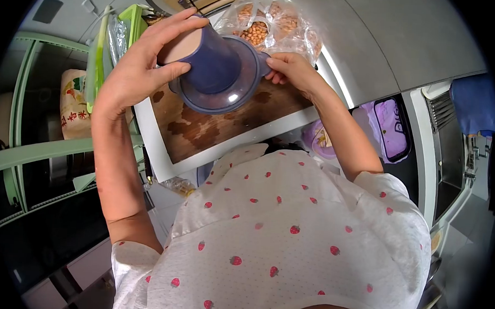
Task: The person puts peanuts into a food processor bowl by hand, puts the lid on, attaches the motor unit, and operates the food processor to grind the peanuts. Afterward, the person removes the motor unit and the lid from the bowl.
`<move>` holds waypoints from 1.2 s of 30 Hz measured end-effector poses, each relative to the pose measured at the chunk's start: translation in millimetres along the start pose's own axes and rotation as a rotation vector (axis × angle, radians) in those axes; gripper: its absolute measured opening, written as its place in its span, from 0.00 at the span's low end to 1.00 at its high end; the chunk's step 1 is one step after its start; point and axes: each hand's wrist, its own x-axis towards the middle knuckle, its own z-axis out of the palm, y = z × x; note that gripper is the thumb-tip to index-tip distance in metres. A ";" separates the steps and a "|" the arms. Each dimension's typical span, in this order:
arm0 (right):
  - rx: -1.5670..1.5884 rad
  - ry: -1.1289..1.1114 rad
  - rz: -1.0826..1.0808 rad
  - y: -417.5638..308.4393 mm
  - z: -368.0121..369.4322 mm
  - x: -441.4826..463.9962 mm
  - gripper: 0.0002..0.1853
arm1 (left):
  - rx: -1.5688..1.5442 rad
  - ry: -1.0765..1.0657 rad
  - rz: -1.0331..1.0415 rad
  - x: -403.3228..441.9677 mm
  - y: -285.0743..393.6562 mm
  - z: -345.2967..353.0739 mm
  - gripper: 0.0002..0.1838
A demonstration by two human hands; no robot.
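Observation:
My left hand [131, 66] grips one end of a dark blue cylinder-shaped piece [215, 65], its thumb and fingers on either side of a pale beige end face [183, 45]. The piece flares into a wide, see-through blue rim [227, 103]; I cannot make out its exact kind. My right hand [292, 71] has its fingers closed on a small tab at the rim's right side. The piece is tilted above a brown wooden board [198, 133] with dark wet patches. Behind it sits a clear plastic bag of peanuts [254, 32], partly hidden.
A light-green rack [15, 155] with a rice bag [74, 103] stands on the left, near a green holder [132, 25]. On the right lie a purple package [389, 127] and another purple bag [319, 140]. A blue cloth [473, 103] hangs far right.

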 end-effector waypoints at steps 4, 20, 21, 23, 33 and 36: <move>0.035 -0.034 -0.014 4.0 -3.3 1.4 0.13 | 0.033 -0.089 0.005 7.2 -2.6 -5.9 0.37; 0.075 -0.058 0.001 5.8 -6.9 6.3 0.13 | 0.417 0.220 -0.116 8.6 15.1 36.1 0.42; 0.061 -0.066 -0.012 8.0 -7.8 7.8 0.13 | 0.487 0.230 -0.108 8.3 17.1 39.7 0.42; 0.048 -0.077 -0.032 7.7 -7.9 10.4 0.13 | 0.563 0.243 -0.099 6.6 15.8 38.8 0.41; 0.124 -0.080 0.047 3.1 -9.1 13.6 0.12 | 0.175 0.046 0.024 4.7 0.1 14.6 0.41; 0.092 -0.092 0.087 3.9 -9.9 17.0 0.12 | 0.244 0.038 0.024 1.1 3.4 13.9 0.41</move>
